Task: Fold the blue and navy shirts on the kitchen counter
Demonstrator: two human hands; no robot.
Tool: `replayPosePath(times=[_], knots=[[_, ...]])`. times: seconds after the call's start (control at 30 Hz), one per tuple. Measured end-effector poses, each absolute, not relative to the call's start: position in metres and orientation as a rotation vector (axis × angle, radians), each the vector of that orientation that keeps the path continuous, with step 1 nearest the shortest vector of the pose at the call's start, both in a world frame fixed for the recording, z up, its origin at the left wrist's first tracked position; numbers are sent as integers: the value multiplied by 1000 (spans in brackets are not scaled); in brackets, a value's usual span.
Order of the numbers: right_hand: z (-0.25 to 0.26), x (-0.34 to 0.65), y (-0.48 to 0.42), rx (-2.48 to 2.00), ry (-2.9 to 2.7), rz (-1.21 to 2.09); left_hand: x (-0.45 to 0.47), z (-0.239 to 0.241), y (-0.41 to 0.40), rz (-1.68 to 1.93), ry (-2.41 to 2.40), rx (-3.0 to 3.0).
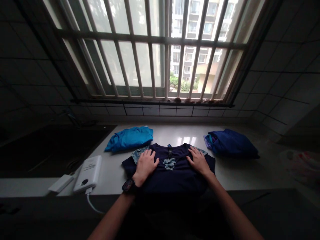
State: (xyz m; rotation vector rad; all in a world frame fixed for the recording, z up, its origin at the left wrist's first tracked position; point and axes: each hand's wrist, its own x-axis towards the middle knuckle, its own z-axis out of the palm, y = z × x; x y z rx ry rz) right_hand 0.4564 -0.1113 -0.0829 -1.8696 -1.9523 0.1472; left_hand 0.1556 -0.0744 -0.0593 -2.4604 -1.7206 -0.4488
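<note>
A navy short-sleeved garment (172, 180) with pale knotted frog fastenings (169, 163) lies flat on a white countertop (170, 131), collar facing away from me. My left hand (146, 163) rests palm down on its left shoulder, and my right hand (198, 160) rests the same way on the right shoulder. Both hands lie flat with their fingers apart, holding nothing. A blue patterned fabric (137, 154) shows from under the garment's far edge. A black smartwatch (129, 185) sits on my left wrist.
A folded bright blue garment (128, 138) lies beyond my left hand, and a dark blue bundle (231, 143) lies beyond my right. A white power bank (87, 173) with a cable and a white charger (60, 183) sit at the counter's front left. A barred window (150, 50) stands behind.
</note>
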Motion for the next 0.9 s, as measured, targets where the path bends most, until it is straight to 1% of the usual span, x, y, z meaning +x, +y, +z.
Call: replayPosePath(times=[0.13, 0.23, 0.57, 0.9], knots=[[-75, 447, -108, -2234, -1885, 124, 163, -71, -72, -381, -1795, -2487], [-73, 443, -106, -2339, -1835, 102, 160, -72, -73, -315, -1841, -2484], [-82, 443, -97, -2298, -1812, 86, 158, -74, -66, -392, -1842, -2438], [-77, 442, -98, -2269, -1790, 117, 160, -68, -66, -324, -1878, -2446]])
